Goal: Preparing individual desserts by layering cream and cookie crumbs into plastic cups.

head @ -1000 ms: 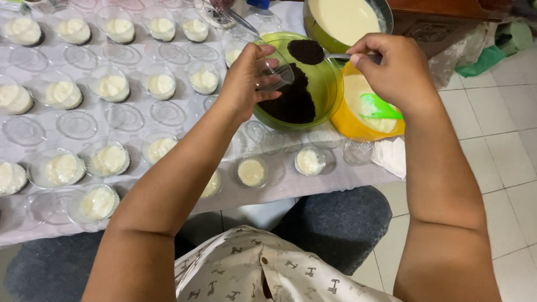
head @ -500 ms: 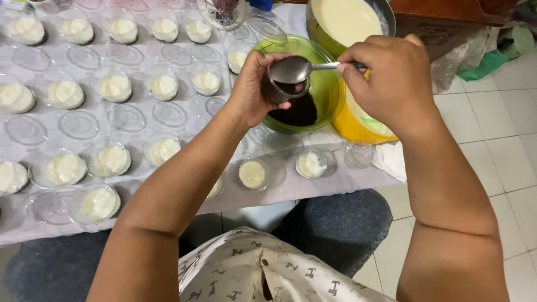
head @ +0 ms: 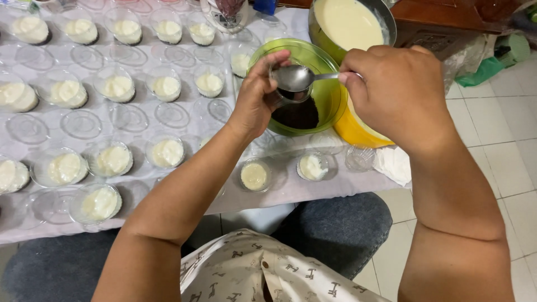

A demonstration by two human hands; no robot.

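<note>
Left hand point(head: 258, 98) was curled around a small clear cup point(head: 291, 92) over the green bowl point(head: 327, 98), upper middle of frame; right hand point(head: 400, 92) pinched a metal spoon point(head: 295, 78) level above the cup.

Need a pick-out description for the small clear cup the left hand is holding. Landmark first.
Find the green bowl with dark crumbs at the table's right side, just below the pot of cream. Over it, the left hand holds a small clear cup, with the right hand's spoon on top. Unlike the cream-filled cups on the table, it is lifted and shows only dark crumbs.
</note>
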